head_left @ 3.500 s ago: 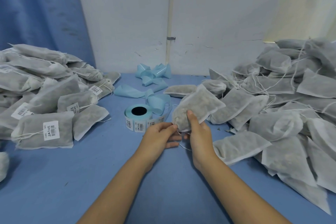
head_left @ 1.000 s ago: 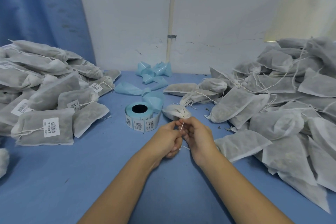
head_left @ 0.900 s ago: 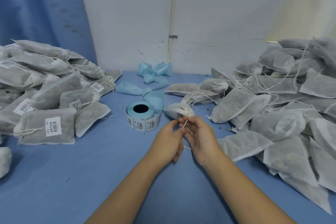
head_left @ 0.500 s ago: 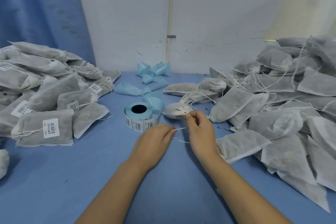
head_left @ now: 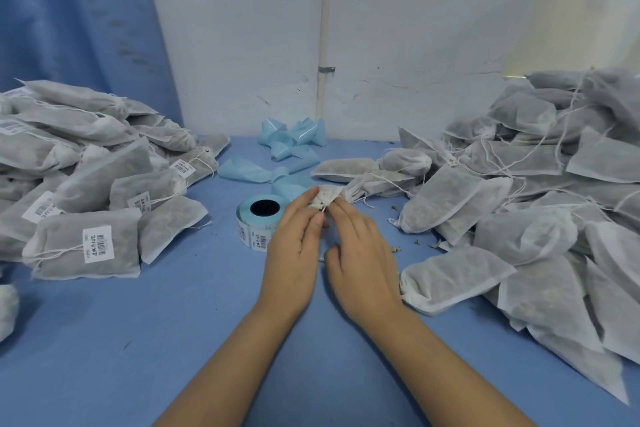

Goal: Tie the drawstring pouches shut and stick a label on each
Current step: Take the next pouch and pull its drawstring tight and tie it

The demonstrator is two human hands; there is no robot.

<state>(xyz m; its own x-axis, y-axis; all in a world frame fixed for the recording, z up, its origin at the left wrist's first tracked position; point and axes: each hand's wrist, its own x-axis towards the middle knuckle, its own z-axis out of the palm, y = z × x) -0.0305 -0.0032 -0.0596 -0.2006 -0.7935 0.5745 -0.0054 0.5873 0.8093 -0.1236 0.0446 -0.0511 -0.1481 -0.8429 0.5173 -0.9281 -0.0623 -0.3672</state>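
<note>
A grey drawstring pouch (head_left: 327, 196) lies at the table's middle, its gathered neck toward me. My left hand (head_left: 296, 236) and my right hand (head_left: 360, 246) meet at that neck, and their fingertips pinch the thin white drawstring (head_left: 323, 209). The pouch body is mostly hidden behind my fingers. A roll of barcode labels (head_left: 258, 218) on blue backing stands just left of my left hand.
Labelled, tied pouches (head_left: 83, 246) are heaped at the left. Unlabelled pouches (head_left: 519, 211) with loose strings are piled at the right, reaching the front right edge. Curled strips of blue backing paper (head_left: 291, 142) lie at the back by the white wall. Blue tablecloth (head_left: 138, 340) lies in front.
Half a second ago my hands were apart, stretching the string sideways. Now both have come together at the pouch's neck, and the left hand has moved up and right.
</note>
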